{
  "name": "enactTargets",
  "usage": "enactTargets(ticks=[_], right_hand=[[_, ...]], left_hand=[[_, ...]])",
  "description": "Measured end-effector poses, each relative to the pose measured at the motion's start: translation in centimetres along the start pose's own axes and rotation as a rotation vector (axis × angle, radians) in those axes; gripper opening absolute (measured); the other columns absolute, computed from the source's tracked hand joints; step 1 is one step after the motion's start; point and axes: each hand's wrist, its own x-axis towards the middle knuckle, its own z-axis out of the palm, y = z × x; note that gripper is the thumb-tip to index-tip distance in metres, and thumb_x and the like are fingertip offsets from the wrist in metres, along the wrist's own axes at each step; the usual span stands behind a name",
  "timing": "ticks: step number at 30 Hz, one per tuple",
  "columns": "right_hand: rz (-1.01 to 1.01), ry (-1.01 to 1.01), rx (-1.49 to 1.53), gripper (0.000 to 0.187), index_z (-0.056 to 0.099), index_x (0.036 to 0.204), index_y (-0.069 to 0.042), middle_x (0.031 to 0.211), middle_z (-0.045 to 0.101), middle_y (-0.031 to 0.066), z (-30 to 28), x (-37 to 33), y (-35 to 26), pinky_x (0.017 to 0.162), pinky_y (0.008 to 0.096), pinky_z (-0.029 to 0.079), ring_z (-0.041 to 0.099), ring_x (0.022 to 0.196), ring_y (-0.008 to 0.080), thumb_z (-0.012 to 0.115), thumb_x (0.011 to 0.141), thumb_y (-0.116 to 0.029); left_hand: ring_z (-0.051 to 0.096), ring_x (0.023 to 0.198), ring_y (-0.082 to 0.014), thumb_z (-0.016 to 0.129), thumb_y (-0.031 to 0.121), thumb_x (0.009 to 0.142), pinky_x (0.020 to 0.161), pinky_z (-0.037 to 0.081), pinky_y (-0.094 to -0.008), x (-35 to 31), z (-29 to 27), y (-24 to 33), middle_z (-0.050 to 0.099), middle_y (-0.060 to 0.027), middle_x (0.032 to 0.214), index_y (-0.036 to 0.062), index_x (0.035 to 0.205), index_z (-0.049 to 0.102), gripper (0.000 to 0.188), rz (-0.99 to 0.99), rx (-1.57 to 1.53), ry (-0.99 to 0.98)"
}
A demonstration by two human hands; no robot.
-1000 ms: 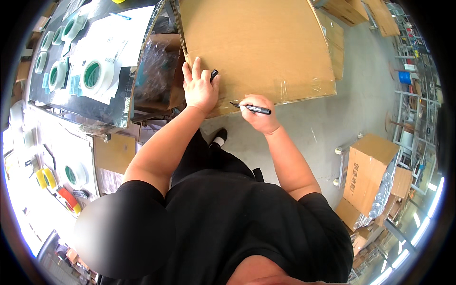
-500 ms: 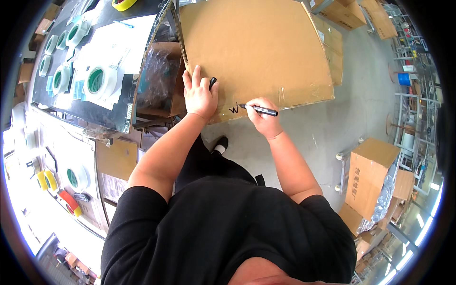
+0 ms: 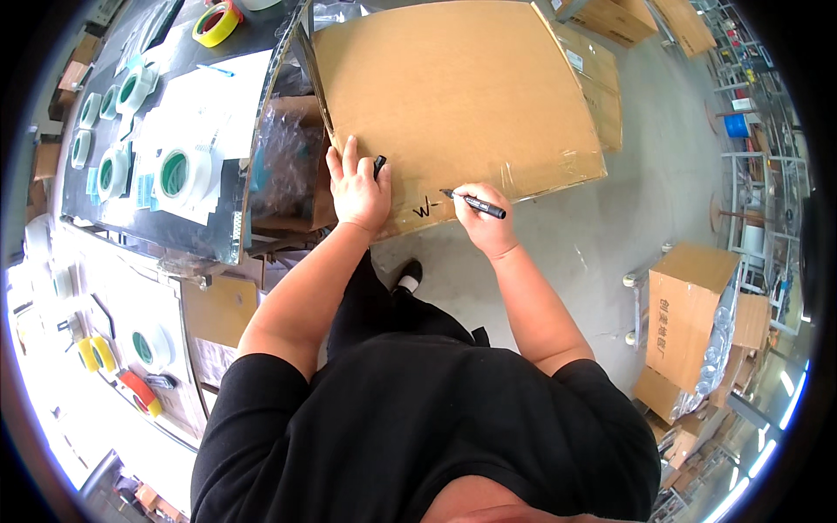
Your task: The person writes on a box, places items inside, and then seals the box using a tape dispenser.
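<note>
Marker [image 3: 485, 207], tip at the near edge of the carton [image 3: 462, 87], beside black strokes [image 3: 424, 208]; the right hand [image 3: 486, 228] has its grip closed around the barrel. Left hand [image 3: 360, 199]: fingers spread on the carton, black cap [image 3: 379, 166] pinched beside the thumb. Firm bracing and light pressure should favour even lines.

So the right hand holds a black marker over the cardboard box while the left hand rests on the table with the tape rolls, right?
Not quite: the head view shows the left hand resting on the cardboard box. The right hand does hold a black marker over it.
</note>
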Motion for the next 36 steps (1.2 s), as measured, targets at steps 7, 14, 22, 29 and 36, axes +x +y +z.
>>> enactTargets(ticks=[7,14,22,29,36], right_hand=[[0.06,0.029,0.038,0.009,0.064,0.086,-0.007,0.076,0.065,0.009,-0.1,-0.2,0.4,0.06,0.0326,0.05,0.062,0.064,0.0218,0.069,0.078,-0.006],[0.007,0.018,0.035,0.006,0.063,0.083,-0.006,0.072,0.064,0.0088,-0.3,0.2,-0.4,0.06,0.0327,0.051,0.061,0.062,0.0228,0.068,0.08,-0.009],[-0.048,-0.002,0.064,0.007,0.061,0.079,-0.006,0.069,0.062,0.0089,-0.3,-0.1,0.5,0.059,0.0328,0.049,0.06,0.06,0.0213,0.067,0.079,-0.01],[0.018,0.02,0.113,0.007,0.058,0.078,-0.007,0.073,0.063,0.0083,-0.5,-0.3,2.0,0.06,0.034,0.049,0.059,0.063,0.0226,0.065,0.077,-0.01],[-0.078,0.006,0.059,0.006,0.061,0.079,-0.007,0.072,0.062,0.0091,-0.7,-0.3,1.3,0.066,0.0349,0.05,0.061,0.067,0.0257,0.066,0.079,-0.009]], left_hand=[[0.024,0.137,-0.05,0.061,0.033,0.089,0.105,0.036,-0.0518,-0.1,0.1,-0.3,0.037,-0.0165,0.148,0.0021,0.099,0.062,0.033,0.013,-0.009,0.015],[0.024,0.136,-0.0513,0.061,0.033,0.089,0.106,0.035,-0.0519,-0.2,0.1,-0.2,0.037,-0.0169,0.148,0.0019,0.099,0.062,0.032,0.021,-0.016,0.027],[0.024,0.137,-0.0507,0.061,0.033,0.089,0.106,0.035,-0.052,-0.3,0.1,-0.5,0.037,-0.0168,0.148,0.0018,0.098,0.062,0.033,0.028,0.007,0.042],[0.024,0.137,-0.0506,0.062,0.033,0.089,0.107,0.034,-0.0513,-0.1,0.2,-0.3,0.037,-0.0171,0.148,0.0011,0.098,0.062,0.033,0.031,-0.007,0.04],[0.025,0.136,-0.0508,0.063,0.033,0.088,0.107,0.034,-0.0513,-0.2,0.2,-0.3,0.038,-0.0173,0.147,0.0014,0.097,0.062,0.033,0.027,-0.025,0.035]])
